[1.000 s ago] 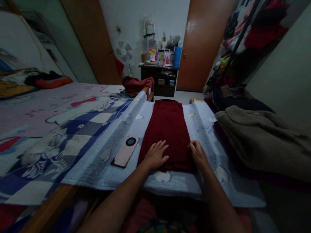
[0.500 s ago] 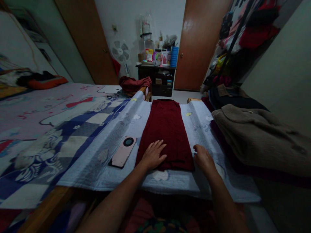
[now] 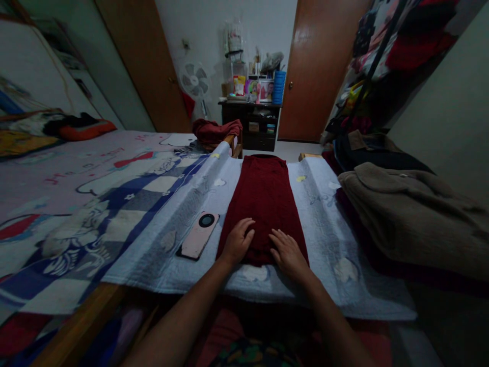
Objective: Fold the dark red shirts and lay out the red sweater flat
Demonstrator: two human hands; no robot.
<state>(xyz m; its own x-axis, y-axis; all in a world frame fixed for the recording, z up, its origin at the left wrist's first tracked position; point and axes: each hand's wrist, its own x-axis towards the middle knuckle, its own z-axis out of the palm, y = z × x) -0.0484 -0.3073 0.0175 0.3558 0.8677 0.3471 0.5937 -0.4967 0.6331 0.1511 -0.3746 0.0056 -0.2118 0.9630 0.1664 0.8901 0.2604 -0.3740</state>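
Note:
A dark red folded garment (image 3: 265, 193) lies flat and lengthwise on a light blue cloth (image 3: 321, 219). On its near left part rests my left hand (image 3: 237, 243), fingers apart and holding nothing. My right hand (image 3: 288, 254) lies on the near right part, its fingers spread over the fabric. A gap of red fabric shows between the two hands. To the left of the garment, a pink phone (image 3: 196, 239) with a round dark camera ring lies on the cloth.
Folded coats (image 3: 405, 214) are piled at the right. A bed with a patterned cover (image 3: 91, 168) is on the left. Reddish cloth (image 3: 216, 132) lies beyond the far left corner. Farther back stand a dark cabinet (image 3: 250, 127) and a fan (image 3: 194, 81).
My right hand has moved left from beside the garment onto it. My left hand stays on the garment, turned slightly, with its fingers closer together. The view has shifted a little.

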